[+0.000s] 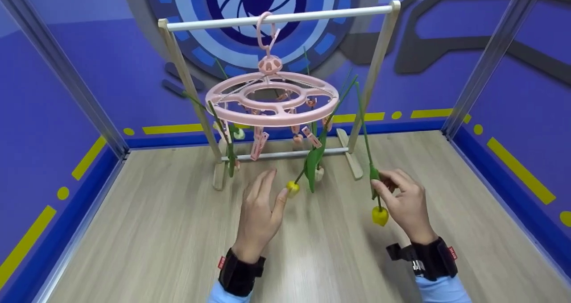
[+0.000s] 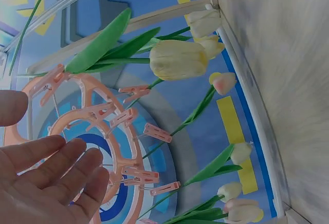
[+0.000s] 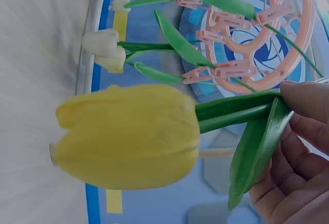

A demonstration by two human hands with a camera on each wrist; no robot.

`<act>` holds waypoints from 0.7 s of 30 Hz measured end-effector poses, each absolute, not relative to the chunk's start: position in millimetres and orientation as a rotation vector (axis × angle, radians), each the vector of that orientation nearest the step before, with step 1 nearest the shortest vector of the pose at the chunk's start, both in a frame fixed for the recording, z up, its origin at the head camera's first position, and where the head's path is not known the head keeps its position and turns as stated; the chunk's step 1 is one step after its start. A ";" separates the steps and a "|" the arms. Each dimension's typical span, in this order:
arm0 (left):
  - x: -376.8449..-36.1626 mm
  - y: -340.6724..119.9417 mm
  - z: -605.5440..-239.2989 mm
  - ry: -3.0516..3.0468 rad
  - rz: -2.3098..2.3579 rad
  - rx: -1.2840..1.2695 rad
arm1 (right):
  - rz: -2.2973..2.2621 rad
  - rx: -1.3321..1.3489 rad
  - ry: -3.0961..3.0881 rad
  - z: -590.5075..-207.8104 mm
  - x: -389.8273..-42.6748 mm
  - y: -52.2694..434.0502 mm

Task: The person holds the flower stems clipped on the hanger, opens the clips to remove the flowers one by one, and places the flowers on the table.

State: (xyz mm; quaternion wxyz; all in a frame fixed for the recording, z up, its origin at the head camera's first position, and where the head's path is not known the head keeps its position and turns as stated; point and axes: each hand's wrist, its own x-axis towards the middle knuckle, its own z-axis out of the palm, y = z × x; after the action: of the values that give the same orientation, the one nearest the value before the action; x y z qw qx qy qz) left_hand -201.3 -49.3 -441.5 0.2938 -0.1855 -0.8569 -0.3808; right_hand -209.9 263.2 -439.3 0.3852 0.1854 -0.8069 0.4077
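Pinching the green stem of a yellow tulip (image 1: 380, 215), the right hand (image 1: 406, 202) holds the flower head-down at about 4 o'clock from the pink round clip hanger (image 1: 272, 98).

The stem runs up from the fingers toward the hanger's right rim, and the bloom hangs just below the thumb (the right wrist view shows thumb and fingers closed on stem and leaf). The left hand (image 1: 258, 213) is spread with straight fingers and grips nothing; its thumb tip lies just beside a second yellow tulip (image 1: 292, 188) dangling at 6 o'clock under the hanger. The hanger hooks onto the white top bar of a wooden rack (image 1: 374, 66) standing on the wood-grain floor (image 1: 147, 231), with more tulips hanging upside down from its pink clips (image 1: 258, 145).
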 end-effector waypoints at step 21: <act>-193.2 -32.4 -455.0 -2.304 -0.739 -0.598 | 1.032 0.286 -2.247 -455.3 -206.9 302.7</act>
State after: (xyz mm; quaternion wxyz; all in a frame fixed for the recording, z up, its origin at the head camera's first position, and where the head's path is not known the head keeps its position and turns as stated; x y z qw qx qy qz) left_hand -193.2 -32.4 -455.0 0.3191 -0.2275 -0.8761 -0.2809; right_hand -206.9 302.7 -455.3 0.3203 0.1090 -0.8551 0.3927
